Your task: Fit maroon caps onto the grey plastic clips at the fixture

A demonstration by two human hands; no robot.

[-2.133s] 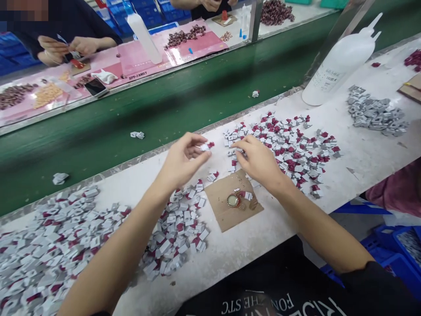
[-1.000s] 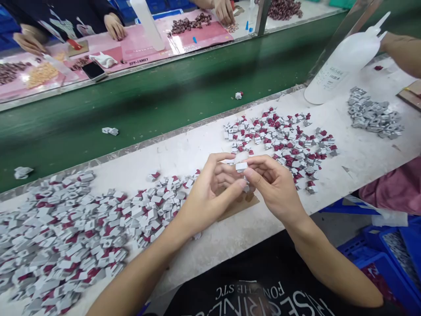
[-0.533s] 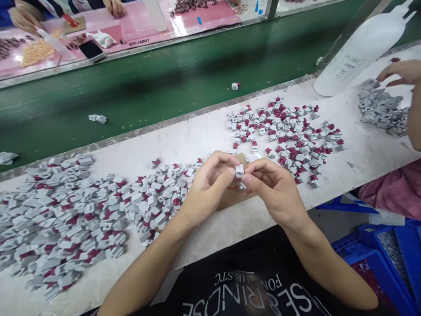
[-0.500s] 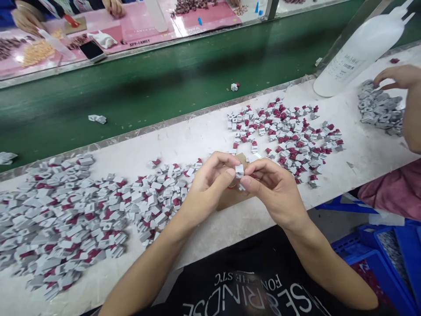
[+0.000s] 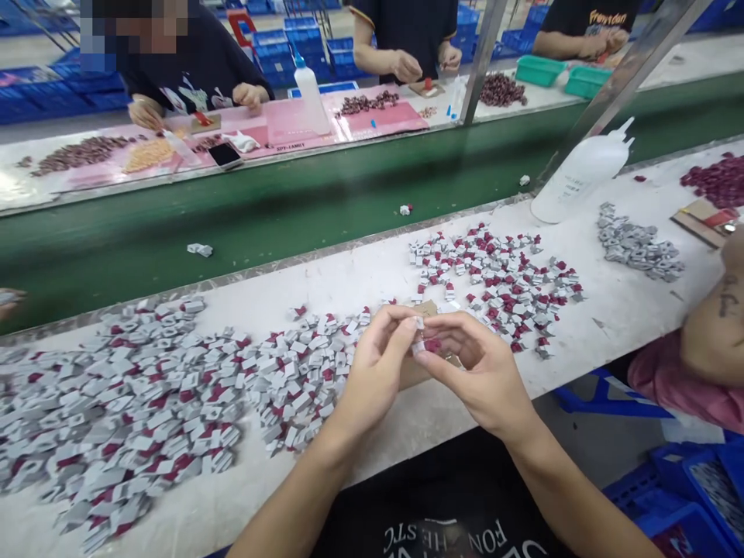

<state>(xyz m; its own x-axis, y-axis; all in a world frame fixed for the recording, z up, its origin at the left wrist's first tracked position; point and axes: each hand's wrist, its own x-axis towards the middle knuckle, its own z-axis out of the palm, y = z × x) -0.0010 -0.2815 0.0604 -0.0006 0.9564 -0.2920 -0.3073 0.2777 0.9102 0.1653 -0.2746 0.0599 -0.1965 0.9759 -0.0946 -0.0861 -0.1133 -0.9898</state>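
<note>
My left hand (image 5: 380,360) and my right hand (image 5: 473,360) meet over the near edge of the white table. Between their fingertips is a small grey-and-maroon plastic part (image 5: 419,346), pinched from both sides and partly covered by the fingers. Beneath them shows a brown block (image 5: 428,308), mostly hidden by the hands. Left of my hands lies a large heap of grey and maroon plastic parts (image 5: 168,395). Beyond my right hand a looser spread of similar parts (image 5: 494,283) covers the table.
A white squeeze bottle (image 5: 581,177) stands at the back right, near a pile of grey parts (image 5: 639,244) and a maroon pile (image 5: 718,182). A green belt (image 5: 302,198) runs behind the table. Co-workers sit across it; another person's arm (image 5: 718,325) is at the right.
The camera view has tilted up, showing more of the people opposite. The held part has turned and shows maroon now. The neighbour's hand has left the grey pile.
</note>
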